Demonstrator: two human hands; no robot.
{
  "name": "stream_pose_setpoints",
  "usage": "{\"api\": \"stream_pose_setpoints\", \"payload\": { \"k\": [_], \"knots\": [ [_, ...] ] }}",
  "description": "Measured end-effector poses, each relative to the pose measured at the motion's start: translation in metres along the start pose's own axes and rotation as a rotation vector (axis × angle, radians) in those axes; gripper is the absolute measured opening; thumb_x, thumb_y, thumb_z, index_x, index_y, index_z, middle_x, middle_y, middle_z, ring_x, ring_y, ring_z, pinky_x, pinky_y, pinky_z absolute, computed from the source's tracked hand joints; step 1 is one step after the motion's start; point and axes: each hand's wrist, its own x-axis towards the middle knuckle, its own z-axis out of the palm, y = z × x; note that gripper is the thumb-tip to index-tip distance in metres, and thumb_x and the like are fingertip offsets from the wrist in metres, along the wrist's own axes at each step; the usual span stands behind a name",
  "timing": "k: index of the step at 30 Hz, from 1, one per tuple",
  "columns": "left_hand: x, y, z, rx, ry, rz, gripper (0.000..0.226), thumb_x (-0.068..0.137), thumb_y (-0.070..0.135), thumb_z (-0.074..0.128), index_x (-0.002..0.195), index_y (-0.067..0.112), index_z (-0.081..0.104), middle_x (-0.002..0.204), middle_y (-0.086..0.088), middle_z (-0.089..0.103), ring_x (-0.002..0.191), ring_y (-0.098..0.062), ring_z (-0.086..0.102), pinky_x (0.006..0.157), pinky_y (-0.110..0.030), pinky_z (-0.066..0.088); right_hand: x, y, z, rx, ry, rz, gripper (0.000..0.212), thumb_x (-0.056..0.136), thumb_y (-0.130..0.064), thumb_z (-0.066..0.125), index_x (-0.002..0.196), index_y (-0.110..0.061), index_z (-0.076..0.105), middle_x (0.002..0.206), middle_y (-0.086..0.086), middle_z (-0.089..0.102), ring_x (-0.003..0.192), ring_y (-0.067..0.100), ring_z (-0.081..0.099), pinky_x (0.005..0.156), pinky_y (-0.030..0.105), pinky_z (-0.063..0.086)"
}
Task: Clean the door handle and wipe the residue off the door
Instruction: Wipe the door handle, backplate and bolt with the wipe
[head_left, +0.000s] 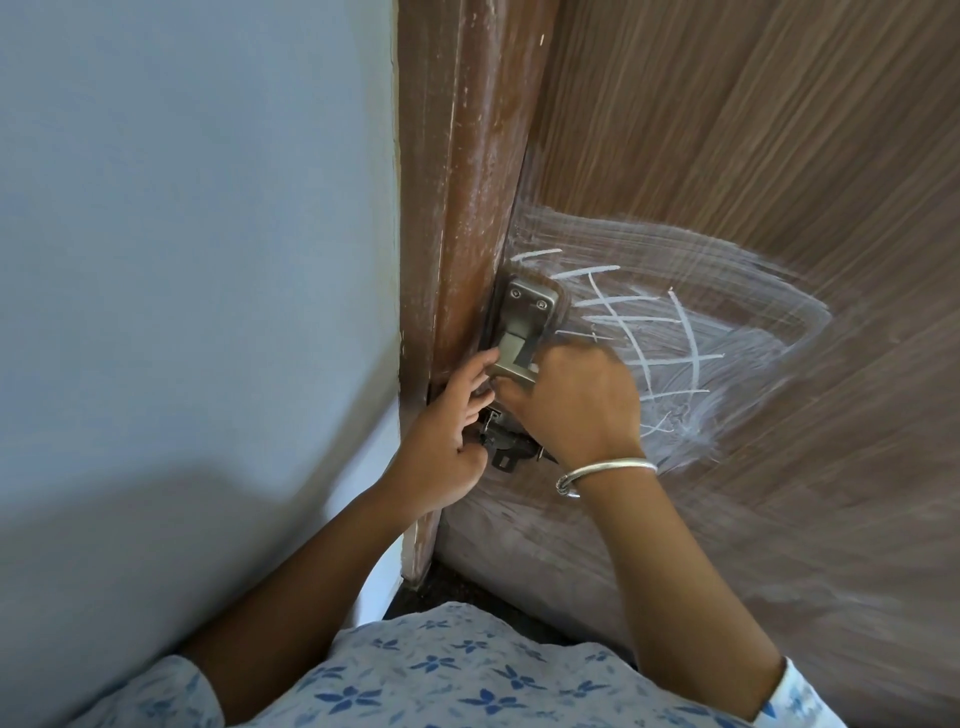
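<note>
Right hand (576, 400): curled round the lower end of the door handle (521, 332), wrist bent back.
Left hand (447, 423): fingers loosely straight, tips touching the handle's left edge.
Hidden: we could not see the right fingertips, nor anything under that palm; the latch (506, 449) below was half covered.
Handle's place: on the door (753, 156), beside the frame (457, 208).
Residue (675, 332): white streaks just right of the handle.

I see a pale blue wall (182, 234) filling the left, with a broad shadow (156, 545) across its near part. A scuffed brown frame (457, 182) runs up its right edge. At the frame's foot, a patch of dark floor (457, 584) shows.
</note>
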Motion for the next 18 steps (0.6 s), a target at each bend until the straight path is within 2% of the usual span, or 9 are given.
{"api": "stream_pose_setpoints", "payload": {
  "k": [3,6,11,14,18],
  "knots": [
    [0.001,0.000,0.000,-0.014,0.001,0.000,0.104,0.072,-0.019,0.041,0.120,0.072,0.024,0.139,0.020,0.031,0.110,0.028,0.038,0.081,0.002,0.036,0.000,-0.004,-0.005,0.093,-0.025,0.065,0.032,0.077,-0.047,0.058,0.073,-0.015,0.056,0.075,0.007,0.064,0.076,0.029,0.061,0.069,0.035,0.046],
    [0.001,0.000,0.000,-0.007,0.010,-0.004,0.103,0.072,-0.018,0.041,0.120,0.071,0.023,0.141,0.012,0.031,0.111,0.026,0.038,0.083,0.002,0.035,0.006,-0.009,-0.006,0.215,-0.118,0.135,0.022,0.076,-0.036,0.061,0.079,-0.014,0.060,0.077,0.005,0.065,0.078,0.029,0.061,0.072,0.036,0.050],
    [0.000,0.002,0.001,-0.027,-0.013,-0.005,0.100,0.071,-0.014,0.041,0.122,0.070,0.024,0.137,0.030,0.031,0.126,0.002,0.038,0.085,-0.001,0.036,0.007,-0.008,-0.002,0.290,-0.147,0.162,0.018,0.079,-0.025,0.063,0.093,-0.014,0.066,0.088,0.007,0.067,0.086,0.027,0.062,0.068,0.030,0.046],
    [0.000,0.003,0.002,-0.025,-0.013,-0.001,0.097,0.069,-0.009,0.041,0.122,0.071,0.024,0.133,0.035,0.032,0.127,-0.001,0.039,0.084,-0.001,0.037,0.004,-0.003,0.000,0.278,-0.128,0.096,0.026,0.080,-0.018,0.061,0.105,-0.013,0.065,0.097,0.010,0.067,0.093,0.028,0.061,0.067,0.027,0.040],
    [-0.001,0.002,0.001,-0.005,-0.019,-0.005,0.098,0.071,-0.012,0.042,0.123,0.069,0.023,0.130,0.040,0.033,0.125,0.003,0.041,0.083,-0.002,0.038,0.005,0.000,0.002,0.191,-0.125,0.004,0.029,0.081,-0.021,0.061,0.109,-0.013,0.062,0.098,0.011,0.067,0.091,0.028,0.061,0.067,0.027,0.040]
  ]
}}
